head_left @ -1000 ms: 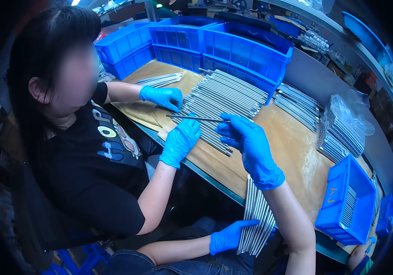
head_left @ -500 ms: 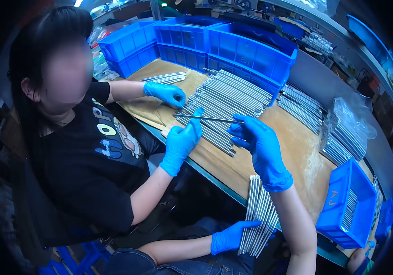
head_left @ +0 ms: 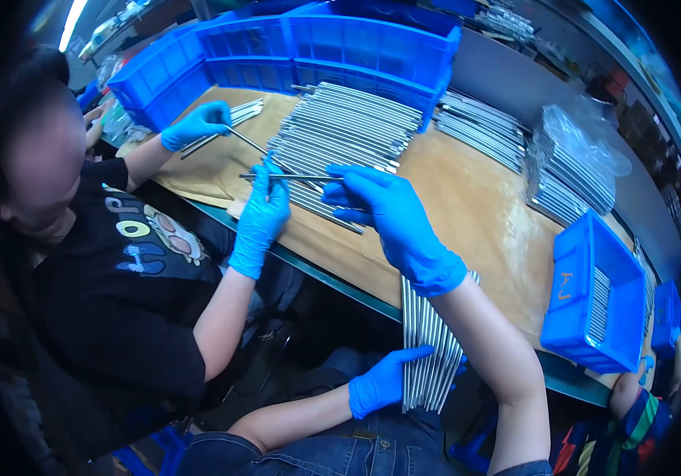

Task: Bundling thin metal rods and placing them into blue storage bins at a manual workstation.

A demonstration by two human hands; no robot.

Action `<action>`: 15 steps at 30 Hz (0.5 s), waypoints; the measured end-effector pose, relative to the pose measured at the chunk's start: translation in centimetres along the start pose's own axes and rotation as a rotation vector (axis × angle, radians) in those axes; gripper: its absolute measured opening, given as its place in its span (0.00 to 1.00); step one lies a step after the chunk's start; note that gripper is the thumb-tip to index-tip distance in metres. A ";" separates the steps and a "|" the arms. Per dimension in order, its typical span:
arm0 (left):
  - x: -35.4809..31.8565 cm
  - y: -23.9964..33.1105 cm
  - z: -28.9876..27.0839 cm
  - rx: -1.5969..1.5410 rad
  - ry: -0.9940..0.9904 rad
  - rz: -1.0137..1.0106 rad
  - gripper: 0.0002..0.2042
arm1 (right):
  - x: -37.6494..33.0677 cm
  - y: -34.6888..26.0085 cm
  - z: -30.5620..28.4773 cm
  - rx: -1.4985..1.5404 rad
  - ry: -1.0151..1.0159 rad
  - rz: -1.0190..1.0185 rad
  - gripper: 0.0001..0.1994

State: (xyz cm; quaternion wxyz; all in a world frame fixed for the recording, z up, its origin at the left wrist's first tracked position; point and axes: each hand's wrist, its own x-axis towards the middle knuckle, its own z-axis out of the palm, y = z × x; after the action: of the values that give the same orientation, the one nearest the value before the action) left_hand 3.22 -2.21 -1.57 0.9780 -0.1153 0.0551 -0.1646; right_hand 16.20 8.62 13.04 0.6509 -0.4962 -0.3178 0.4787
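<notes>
My left hand, in a blue glove, is wrapped round a bundle of slim metal rods that lean against the table's near edge. My right hand, gloved alike, pinches one end of a single metal rod above the table. The rod's other end meets the near gloved hand of a co-worker at my left; whether that hand grips it I cannot tell. In the co-worker's far hand is another slanting rod, running toward the near hand.
Many rods lie side by side on the brown-covered table. Blue crates line the back. More rods and plastic-wrapped bundles lie at right. A blue bin holding rods stands near another person's arm.
The whole scene has shifted left and up in view. The co-worker's far hand now holds a slanting rod. My right hand still pinches its rod, and my left keeps the bundle.
</notes>
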 end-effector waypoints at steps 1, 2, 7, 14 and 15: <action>0.0 0.0 -0.2 -0.006 0.004 -0.009 0.23 | 0.1 0.2 0.0 -0.001 -0.011 0.017 0.16; -0.1 0.0 -0.3 -0.009 0.017 0.000 0.23 | 0.2 0.4 -0.1 0.001 -0.001 0.020 0.16; 0.6 -0.5 0.6 0.003 0.079 0.007 0.25 | -1.7 -0.5 -2.4 -0.117 -0.017 0.073 0.17; 0.1 -0.1 0.1 0.050 0.059 0.071 0.27 | -16.5 -0.5 -9.4 -0.551 0.158 0.096 0.17; 0.2 -0.1 0.0 0.059 0.072 0.059 0.28 | -19.9 0.3 -10.8 -0.573 0.210 0.182 0.18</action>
State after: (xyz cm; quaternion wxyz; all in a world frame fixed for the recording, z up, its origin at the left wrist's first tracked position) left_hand 3.38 -2.36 -1.53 0.9828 -0.0788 0.0889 -0.1412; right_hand 18.96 -13.70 10.64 0.4683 -0.7325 -0.3250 0.3723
